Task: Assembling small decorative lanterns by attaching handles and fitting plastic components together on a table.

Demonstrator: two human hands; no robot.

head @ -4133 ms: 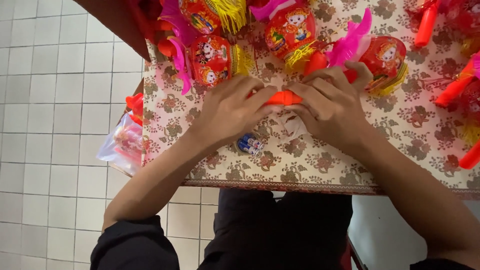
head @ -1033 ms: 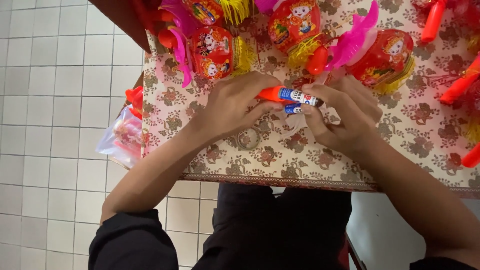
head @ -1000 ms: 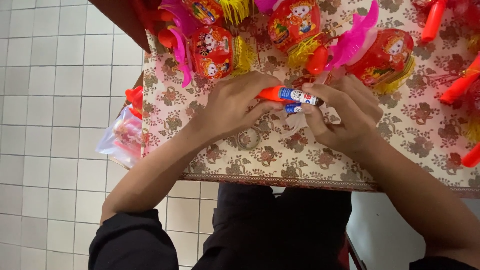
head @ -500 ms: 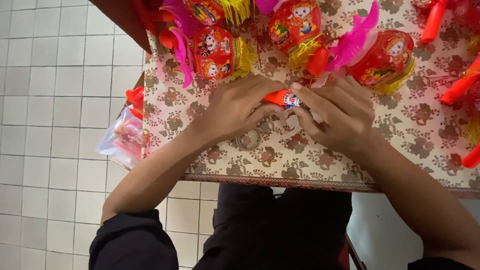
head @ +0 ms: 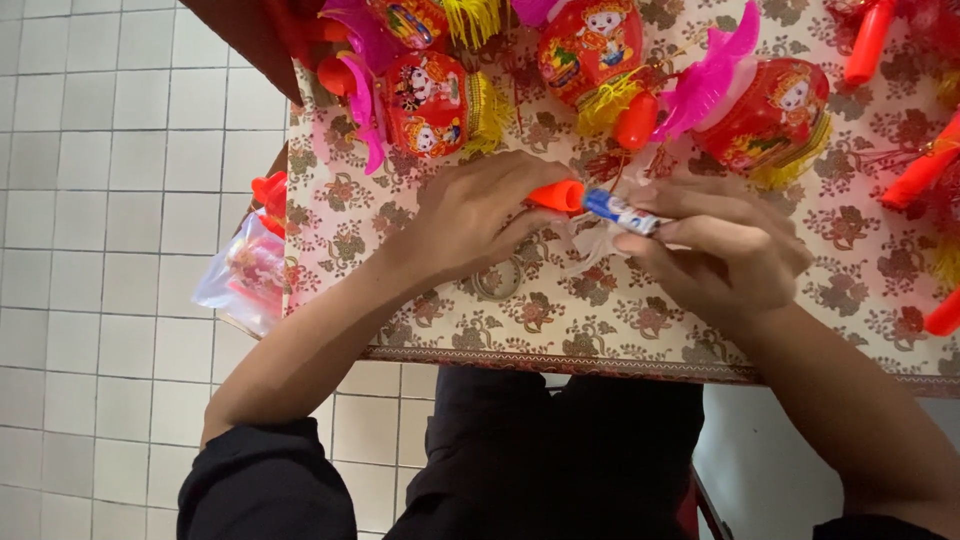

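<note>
My left hand (head: 470, 215) pinches the orange cap end (head: 557, 195) of a small tube over the table. My right hand (head: 725, 245) grips the tube's blue and white body (head: 620, 211). A bit of clear plastic wrap (head: 590, 240) lies under the tube between my hands. Both hands rest on the flower-patterned tablecloth (head: 600, 320). Just beyond them lie red lantern toys (head: 430, 100) with yellow tassels and pink feathers (head: 705, 85).
More red lantern toys (head: 590, 45) (head: 775, 115) and orange-red sticks (head: 925, 170) fill the table's far side and right. A clear plastic bag (head: 245, 280) with red and pink pieces hangs at the table's left edge. White floor tiles (head: 100, 200) lie on the left.
Four seconds ago both hands covered an orange piece. Then the tube was held out lengthwise, hidden between the hands half a second ago, and now shows again between them.
</note>
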